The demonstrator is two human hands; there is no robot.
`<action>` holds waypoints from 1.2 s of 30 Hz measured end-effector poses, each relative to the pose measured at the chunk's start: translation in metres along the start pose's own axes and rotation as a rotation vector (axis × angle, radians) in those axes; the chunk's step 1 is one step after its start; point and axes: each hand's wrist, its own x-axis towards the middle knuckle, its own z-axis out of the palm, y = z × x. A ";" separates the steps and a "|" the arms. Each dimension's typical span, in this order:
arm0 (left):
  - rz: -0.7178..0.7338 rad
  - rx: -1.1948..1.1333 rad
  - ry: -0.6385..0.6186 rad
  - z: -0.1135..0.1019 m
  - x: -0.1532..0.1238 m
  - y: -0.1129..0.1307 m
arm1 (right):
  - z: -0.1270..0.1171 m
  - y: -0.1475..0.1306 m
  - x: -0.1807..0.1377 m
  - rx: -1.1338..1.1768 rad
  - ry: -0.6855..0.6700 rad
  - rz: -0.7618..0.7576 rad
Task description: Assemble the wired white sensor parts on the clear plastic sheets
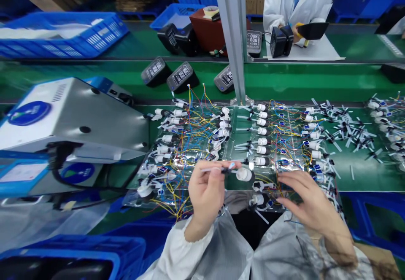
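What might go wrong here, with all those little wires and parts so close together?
The right hand hovers right over thin coloured wires, so it might snag one and tug it loose. The small dark-tipped part pinched in the left hand could slip and vanish into the tangle.

White work coat (221,250), left sleeve (174,246) gathered at the cuff (thin, faintly glossy cloth, that); left hand (207,191) and right hand (311,204) bare.
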 end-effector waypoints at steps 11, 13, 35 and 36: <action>-0.143 -0.553 0.207 0.044 0.021 -0.007 | 0.013 0.014 -0.033 -0.041 -0.172 0.030; -0.111 -0.560 0.187 0.050 0.023 -0.006 | 0.016 0.012 -0.036 -0.060 -0.129 0.062; 0.201 1.037 -1.368 0.062 0.023 -0.018 | 0.028 0.021 -0.041 -0.057 0.297 -0.036; 0.201 1.063 -1.401 0.063 0.022 -0.021 | 0.029 0.022 -0.041 -0.051 0.302 -0.036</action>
